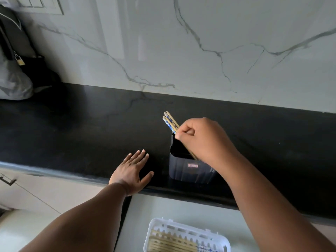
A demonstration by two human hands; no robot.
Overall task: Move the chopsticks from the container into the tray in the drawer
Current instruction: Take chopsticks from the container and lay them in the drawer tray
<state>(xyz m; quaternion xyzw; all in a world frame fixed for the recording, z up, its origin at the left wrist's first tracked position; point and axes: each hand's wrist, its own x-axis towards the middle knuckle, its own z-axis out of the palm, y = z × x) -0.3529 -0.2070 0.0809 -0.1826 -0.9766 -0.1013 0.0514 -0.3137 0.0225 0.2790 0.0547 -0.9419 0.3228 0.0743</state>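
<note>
We take the dark container (189,166) as our landmark: a ribbed, rounded-corner plastic box with a small red-and-white label on its near face, standing on the glossy black countertop (81,124). Our right hand (201,139) is curled over its open top, fingers pinched shut around a bundle of chopsticks (170,121). These are slim, pale wooden sticks with blue-and-white patterned ends, leaning up and to the left out of the container; the hand and the box walls hide their lower lengths, so we cannot count them surely. Left of the container our left hand (131,171) lies flat on the countertop edge, fingers spread and holding nothing. Nearer to us than the container sits a white slotted plastic tray (183,231) on the pale drawer floor (163,208), with more chopsticks (172,242) lying lengthwise in it; the frame's lower edge cuts it off. Behind the container rises a smooth grey-veined marble wall (181,42). Far left, a blurred grey bag (12,75) with a small brass padlock (20,60) is only partly visible.
</note>
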